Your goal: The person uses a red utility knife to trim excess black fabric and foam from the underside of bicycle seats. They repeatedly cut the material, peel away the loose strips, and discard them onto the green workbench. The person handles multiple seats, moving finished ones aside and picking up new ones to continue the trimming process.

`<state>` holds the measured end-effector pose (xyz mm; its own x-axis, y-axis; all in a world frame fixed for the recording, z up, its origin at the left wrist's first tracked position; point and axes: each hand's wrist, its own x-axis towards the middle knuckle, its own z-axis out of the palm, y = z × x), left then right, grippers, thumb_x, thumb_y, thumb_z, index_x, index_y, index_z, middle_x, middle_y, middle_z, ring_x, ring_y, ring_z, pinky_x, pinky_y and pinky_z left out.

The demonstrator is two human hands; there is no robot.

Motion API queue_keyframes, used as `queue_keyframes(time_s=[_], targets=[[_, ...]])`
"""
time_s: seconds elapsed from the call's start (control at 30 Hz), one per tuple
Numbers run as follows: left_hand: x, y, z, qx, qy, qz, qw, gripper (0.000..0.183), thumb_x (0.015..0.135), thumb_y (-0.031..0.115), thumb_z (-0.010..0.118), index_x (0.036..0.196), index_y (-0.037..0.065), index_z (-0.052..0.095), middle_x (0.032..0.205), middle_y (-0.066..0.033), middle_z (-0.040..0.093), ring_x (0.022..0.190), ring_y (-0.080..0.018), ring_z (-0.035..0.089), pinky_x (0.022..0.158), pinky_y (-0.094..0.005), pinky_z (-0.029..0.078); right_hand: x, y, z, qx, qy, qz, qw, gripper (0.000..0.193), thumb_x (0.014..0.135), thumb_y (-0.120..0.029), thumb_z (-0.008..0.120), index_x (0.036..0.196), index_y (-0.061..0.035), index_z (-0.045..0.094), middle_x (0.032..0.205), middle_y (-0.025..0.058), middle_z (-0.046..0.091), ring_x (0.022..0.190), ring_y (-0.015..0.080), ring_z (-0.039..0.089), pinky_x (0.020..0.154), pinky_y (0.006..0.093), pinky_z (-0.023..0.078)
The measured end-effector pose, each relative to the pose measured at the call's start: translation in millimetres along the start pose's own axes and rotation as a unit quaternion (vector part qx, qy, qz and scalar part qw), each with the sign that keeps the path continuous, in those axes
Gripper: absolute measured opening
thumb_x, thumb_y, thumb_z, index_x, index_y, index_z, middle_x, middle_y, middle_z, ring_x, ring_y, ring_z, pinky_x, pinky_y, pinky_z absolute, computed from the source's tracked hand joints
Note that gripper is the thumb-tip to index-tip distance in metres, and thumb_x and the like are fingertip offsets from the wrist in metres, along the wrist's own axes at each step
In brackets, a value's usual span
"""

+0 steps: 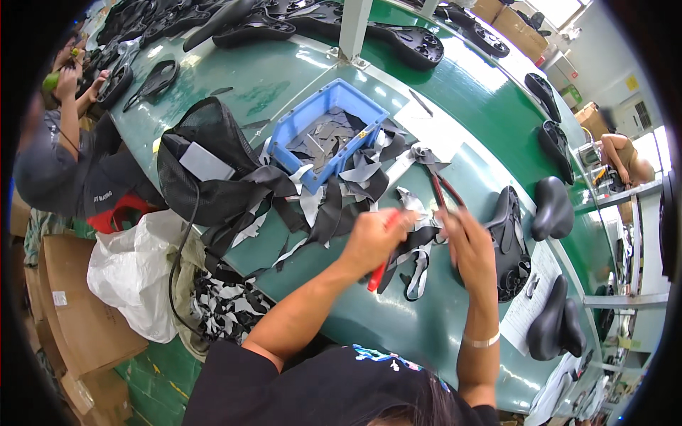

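My left hand (376, 238) is closed around a slim red tool (376, 278), whose red end sticks out below the fist; its working end is blurred. My right hand (469, 245) is bent over the handle ends of red-handled pliers (437, 190). Motion smears its fingers, so whether they grip the pliers is unclear. Black and grey fabric strips (419, 273) lie beneath and between both hands. Just right of my right hand, a black bicycle saddle base (509, 241) rests on the green table (341, 305).
A blue bin (290, 153) of dark scraps stands ahead, beside a black mesh bag (206, 124). Finished-looking saddles (553, 207) and a paper sheet (529, 305) lie right. A sack of scraps (224, 305) stands left below the table. Co-workers sit at left (60, 156) and far right (621, 156).
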<state>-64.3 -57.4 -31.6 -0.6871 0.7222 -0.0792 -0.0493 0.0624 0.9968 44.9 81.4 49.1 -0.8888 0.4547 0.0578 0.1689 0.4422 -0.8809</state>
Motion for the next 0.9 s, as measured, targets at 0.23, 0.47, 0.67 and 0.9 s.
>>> queue_keyframes(time_s=[0.23, 0.47, 0.67, 0.9], targets=[[7.4, -7.7, 25.5, 0.13, 0.103, 0.15, 0.975, 0.024, 0.084, 0.025, 0.067, 0.084, 0.001, 0.063, 0.08, -0.0123, 0.061, 0.071, -0.0281, 0.059, 0.063, -0.0362, 0.047, 133.9, 0.2, 25.9, -0.247, 0.051, -0.162, 0.954, 0.056, 0.08, -0.039, 0.07, 0.13, -0.0186, 0.053, 0.098, 0.013, 0.062, 0.086, 0.0286, 0.06, 0.076, 0.0371, 0.047], [20.2, -4.5, 15.3, 0.158, 0.184, 0.206, 0.948, 0.009, 0.085, 0.01, 0.063, 0.088, 0.001, 0.06, 0.086, -0.0116, 0.059, 0.078, -0.026, 0.057, 0.07, -0.0359, 0.046, 89.4, 98.0, -170.5, -0.578, 0.29, 0.169, 0.744, 0.076, 0.075, -0.063, 0.061, 0.13, -0.0131, 0.045, 0.1, 0.0183, 0.064, 0.087, 0.0365, 0.065, 0.071, 0.0463, 0.052], [81.9, -1.7, 30.8, 0.475, 0.192, 0.168, 0.842, 0.039, 0.077, 0.025, 0.071, 0.108, 0.006, 0.057, 0.106, -0.0124, 0.056, 0.102, -0.0301, 0.053, 0.087, -0.0417, 0.04, 17.4, 205.3, -256.0, -0.473, 0.27, 0.375, 0.75, 0.084, 0.071, -0.066, 0.06, 0.125, -0.0051, 0.041, 0.108, 0.0275, 0.062, 0.102, 0.0431, 0.06, 0.086, 0.0503, 0.046], [81.0, -4.5, 11.3, 0.453, 0.161, 0.172, 0.86, 0.032, 0.079, 0.025, 0.07, 0.102, 0.007, 0.058, 0.097, -0.0091, 0.059, 0.093, -0.0281, 0.056, 0.086, -0.0418, 0.039, -67.3, 130.6, -253.1, -0.569, 0.132, 0.344, 0.735, 0.069, 0.072, -0.052, 0.067, 0.122, -0.0079, 0.052, 0.101, 0.0224, 0.065, 0.096, 0.0397, 0.062, 0.08, 0.049, 0.048]])
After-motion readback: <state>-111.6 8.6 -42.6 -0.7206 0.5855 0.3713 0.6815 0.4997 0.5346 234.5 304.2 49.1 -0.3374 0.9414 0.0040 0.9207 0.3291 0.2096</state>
